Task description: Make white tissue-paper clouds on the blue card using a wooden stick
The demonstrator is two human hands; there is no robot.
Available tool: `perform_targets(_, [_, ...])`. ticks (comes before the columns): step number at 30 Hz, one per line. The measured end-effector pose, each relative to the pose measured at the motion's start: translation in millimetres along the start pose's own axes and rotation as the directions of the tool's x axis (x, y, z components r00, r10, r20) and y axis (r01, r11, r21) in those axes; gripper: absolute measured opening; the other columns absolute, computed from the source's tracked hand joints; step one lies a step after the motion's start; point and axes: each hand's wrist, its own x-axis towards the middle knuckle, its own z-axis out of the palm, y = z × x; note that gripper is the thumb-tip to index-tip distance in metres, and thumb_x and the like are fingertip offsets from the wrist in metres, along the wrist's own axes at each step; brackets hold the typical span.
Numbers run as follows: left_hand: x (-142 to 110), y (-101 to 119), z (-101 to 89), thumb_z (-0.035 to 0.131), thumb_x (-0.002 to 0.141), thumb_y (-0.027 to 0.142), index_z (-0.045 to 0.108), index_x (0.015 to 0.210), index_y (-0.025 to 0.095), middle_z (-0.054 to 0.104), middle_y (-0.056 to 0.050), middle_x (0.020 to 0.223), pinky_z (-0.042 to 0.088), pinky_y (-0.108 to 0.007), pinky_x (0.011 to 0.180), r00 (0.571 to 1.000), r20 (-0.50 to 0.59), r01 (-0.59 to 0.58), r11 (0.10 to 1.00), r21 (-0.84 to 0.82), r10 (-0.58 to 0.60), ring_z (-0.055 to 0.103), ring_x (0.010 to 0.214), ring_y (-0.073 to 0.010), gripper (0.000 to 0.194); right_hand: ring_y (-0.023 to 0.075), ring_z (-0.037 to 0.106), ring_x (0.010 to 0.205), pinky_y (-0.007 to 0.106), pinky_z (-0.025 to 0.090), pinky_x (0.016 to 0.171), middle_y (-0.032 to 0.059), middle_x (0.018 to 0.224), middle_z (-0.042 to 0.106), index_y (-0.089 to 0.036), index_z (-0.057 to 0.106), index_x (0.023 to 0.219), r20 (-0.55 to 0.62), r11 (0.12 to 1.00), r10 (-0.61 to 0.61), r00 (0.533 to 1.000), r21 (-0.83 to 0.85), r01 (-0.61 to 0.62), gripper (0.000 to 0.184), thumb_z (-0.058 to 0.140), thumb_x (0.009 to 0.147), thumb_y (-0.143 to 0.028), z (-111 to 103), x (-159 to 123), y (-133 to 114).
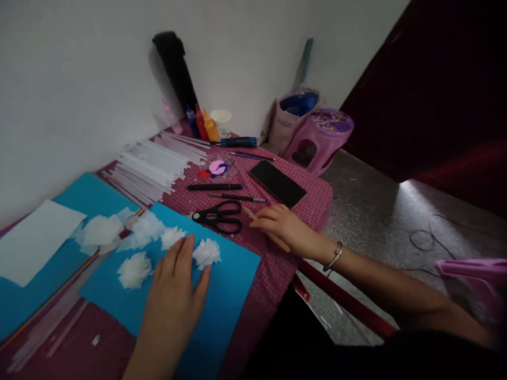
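My left hand [176,290] reaches over a blue sheet [233,290], its fingers stretched and thumb apart. Its fingertips are beside a ruffled white paper flower [206,253]; whether they touch it I cannot tell. More white paper flowers [134,269] lie to the left on the blue sheets. At the table's right side my right hand [279,227] is palm down, fingers closed over a thin wooden stick [250,214] that shows past the fingertips. Black-handled scissors [222,215] lie just left of that hand.
A phone [277,183], a black pen [214,187] and a patterned pen [240,198] lie on the checked tablecloth [317,198]. White paper strips [154,163], paint bottles [200,124] and a paper cup [222,122] are farther back. A pink stool [317,142] stands beyond the table.
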Motion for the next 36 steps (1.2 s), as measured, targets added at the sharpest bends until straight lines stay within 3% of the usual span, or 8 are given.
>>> perform_targets(7, [-26, 17, 7.5, 0.052, 0.088, 0.036, 0.025, 0.147, 0.021, 0.050, -0.019, 0.132, 0.052, -0.048, 0.089, 0.971, -0.080, 0.227, 0.974, -0.007, -0.227, 0.052, 0.119, -0.0341, 0.067, 0.0227, 0.052, 0.104, 0.043, 0.033, 0.095, 0.0070, 0.118, 0.062, -0.022, 0.059, 0.119, 0.072, 0.998, -0.063, 0.995, 0.016, 0.062, 0.028, 0.048, 0.093, -0.018, 2, 11, 18])
perform_targets(11, [-28, 34, 28.8, 0.054, 0.087, 0.031, 0.016, 0.150, 0.014, 0.042, -0.025, 0.138, 0.047, -0.055, 0.094, 0.970, -0.134, 0.201, 0.979, -0.010, -0.201, 0.045, 0.124, -0.0391, 0.076, 0.0206, 0.054, 0.101, 0.043, 0.036, 0.094, 0.0065, 0.113, 0.063, -0.021, 0.059, 0.117, 0.041, 0.994, -0.063, 0.997, 0.090, 0.059, 0.027, 0.053, 0.090, -0.020, 4, 8, 21])
perform_targets(15, [-3, 50, 45.3, 0.059, 0.083, 0.029, 0.030, 0.142, 0.006, 0.041, -0.027, 0.140, 0.037, -0.057, 0.104, 0.981, -0.148, 0.133, 0.991, 0.034, -0.127, 0.035, 0.132, -0.0411, 0.070, 0.0200, 0.056, 0.103, 0.044, 0.037, 0.097, 0.0075, 0.112, 0.062, -0.020, 0.058, 0.117, 0.002, 0.985, -0.140, 0.990, 0.105, 0.139, 0.028, 0.055, 0.089, -0.021, 5, 3, 25])
perform_targets(20, [14, 49, 53.1, 0.050, 0.089, 0.025, 0.058, 0.115, 0.012, 0.053, -0.017, 0.132, 0.031, -0.053, 0.109, 0.985, -0.086, 0.161, 0.983, 0.094, -0.153, 0.042, 0.129, -0.0336, 0.030, 0.0237, 0.057, 0.105, 0.046, 0.040, 0.096, 0.0077, 0.111, 0.062, -0.023, 0.058, 0.116, -0.119, 0.981, -0.184, 0.976, 0.046, 0.191, 0.029, 0.058, 0.087, -0.021, 10, 0, 33])
perform_targets(25, [15, 45, 55.9, 0.045, 0.091, 0.023, 0.054, 0.122, 0.013, 0.055, -0.016, 0.131, 0.032, -0.052, 0.108, 0.969, -0.173, 0.190, 0.980, 0.062, -0.177, 0.046, 0.126, -0.0309, 0.034, 0.0235, 0.057, 0.104, 0.043, 0.043, 0.092, 0.0082, 0.110, 0.062, -0.023, 0.059, 0.113, -0.197, 0.988, -0.142, 0.970, 0.029, 0.150, 0.024, 0.054, 0.090, -0.019, 15, -14, 16])
perform_targets(29, [-26, 46, 40.5, 0.049, 0.090, 0.030, 0.042, 0.137, 0.012, 0.046, -0.018, 0.142, 0.026, -0.054, 0.112, 0.977, -0.208, 0.062, 0.998, 0.031, -0.054, 0.039, 0.132, -0.0318, 0.051, 0.0220, 0.056, 0.106, 0.039, 0.044, 0.092, 0.0097, 0.113, 0.061, -0.020, 0.058, 0.115, -0.181, 0.995, -0.056, 0.982, 0.070, 0.069, 0.025, 0.048, 0.093, -0.020, 33, -37, -9])
perform_targets(32, [-83, 21, 17.3, 0.050, 0.088, 0.024, 0.058, 0.124, 0.017, 0.051, -0.015, 0.138, 0.035, -0.048, 0.108, 0.993, -0.112, 0.019, 0.996, -0.090, -0.029, 0.044, 0.128, -0.0301, 0.037, 0.0225, 0.055, 0.105, 0.040, 0.041, 0.093, 0.0092, 0.114, 0.062, -0.019, 0.060, 0.113, -0.164, 1.000, -0.003, 0.986, -0.011, 0.001, 0.024, 0.048, 0.093, -0.024, 50, -48, -21])
perform_targets(36, [-126, -45, -23.6, 0.052, 0.084, 0.022, 0.068, 0.094, 0.015, 0.067, -0.011, 0.104, 0.044, -0.047, 0.097, 0.882, -0.261, 0.321, 0.906, -0.275, -0.392, 0.058, 0.107, -0.0293, 0.020, 0.0225, 0.055, 0.101, 0.039, 0.040, 0.092, 0.0100, 0.108, 0.063, -0.018, 0.063, 0.109, -0.243, 0.988, 0.047, 0.969, -0.129, -0.080, 0.024, 0.046, 0.094, -0.023, 60, -49, -35])
